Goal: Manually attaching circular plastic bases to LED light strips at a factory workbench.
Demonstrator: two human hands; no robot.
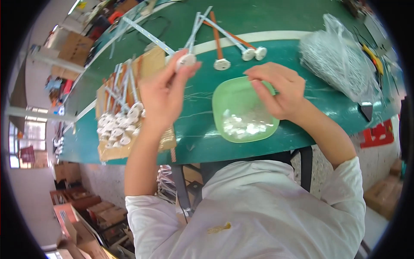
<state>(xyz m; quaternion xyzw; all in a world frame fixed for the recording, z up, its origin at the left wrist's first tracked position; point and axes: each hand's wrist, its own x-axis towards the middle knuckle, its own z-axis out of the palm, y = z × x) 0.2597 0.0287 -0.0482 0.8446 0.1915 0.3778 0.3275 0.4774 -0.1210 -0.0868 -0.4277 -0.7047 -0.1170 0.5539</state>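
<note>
Left hand (164, 95), left of the frame's centre, pinches a white disc (185, 61) between thumb and fingers, a pale strip (146, 34) running from it toward the upper left. Right hand (280, 88), right of centre, curls over the bowl with thumb and forefinger close together; whether anything sits between them cannot be told. Beneath stretches the green bench (194, 129). At left, cardboard (154, 60) bears piled disc-headed strips (118, 125); at upper right stands a clear bag (340, 64); at centre, the green bowl (235, 93) contains small shiny pieces (246, 125).
</note>
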